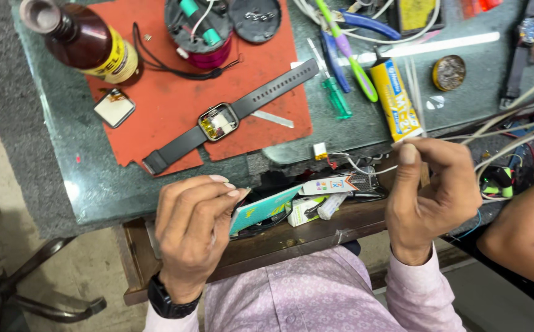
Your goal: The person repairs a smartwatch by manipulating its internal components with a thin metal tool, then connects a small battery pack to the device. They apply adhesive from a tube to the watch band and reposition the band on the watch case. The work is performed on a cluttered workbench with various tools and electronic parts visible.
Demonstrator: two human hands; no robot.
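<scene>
Head view: the left hand [196, 230] sat at approx 7 o'clock, fingers curled in tight, tips pinched together at the edge of the open drawer [291, 237]; couldn't tell if anything tiny was held between them. The right hand [430, 190] was at approx 4 o'clock, thumb and forefinger pinched on a thin white wire [374, 170] that ran left toward a small yellow cell [320, 150] at the bench [95, 178] edge.

The wire looked very light, limp and thin, prob easy to kink or pull off its joint, so a hold near the free end with soft fingertip pressure seemed right, w/o tugging.

On the red mat [175, 98] at 12 o'clock lay an opened smartwatch [218, 121] with black strap, its insides showing. A loose square screen [114, 107] lay at 10 o'clock, near a brown bottle [85, 40]. A yellow glue tube [396, 101] and green screwdriver [336, 95] lay at approx 1 o'clock. Another person's forearm [525, 230] came in at 3 o'clock.
</scene>
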